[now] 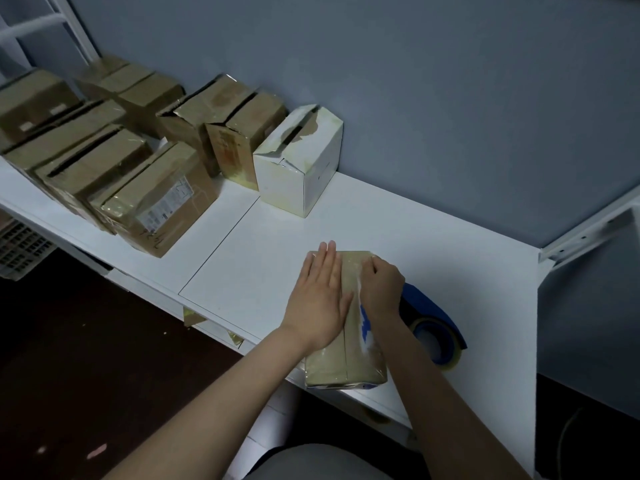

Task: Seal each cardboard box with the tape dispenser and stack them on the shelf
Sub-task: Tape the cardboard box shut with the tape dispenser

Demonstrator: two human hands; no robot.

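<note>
From the head view, I see a small brown cardboard box [341, 367], glossy with clear tape, lying at the near edge of the white bench [450, 237], its near end jutting a little past that edge. My left hand [320, 296] lies flat on the box's top, fingers straight and together, palm pressing down. My right hand [379, 287] sits beside it on the far right part of the top with the fingers curled under; the fingertips are hidden, so I cannot tell whether they pinch the tape or only press on it. Just right of the box, partly behind my right wrist, the blue plastic tape dispenser [429, 308] rests on the bench with its yellowish roll toward the near edge. Open smooth bench stretches right of the dispenser and beyond the box up to the grey-blue wall [450, 98]. A scuffed white cardboard box [299, 168] with a torn top stands by the wall, and left of it a crowd of worn brown cardboard boxes [145, 192], some with gaping flaps, fills the bench's left end. A thin seam divides the bench top. A white metal bracket [588, 233] juts out past the right edge.
</note>
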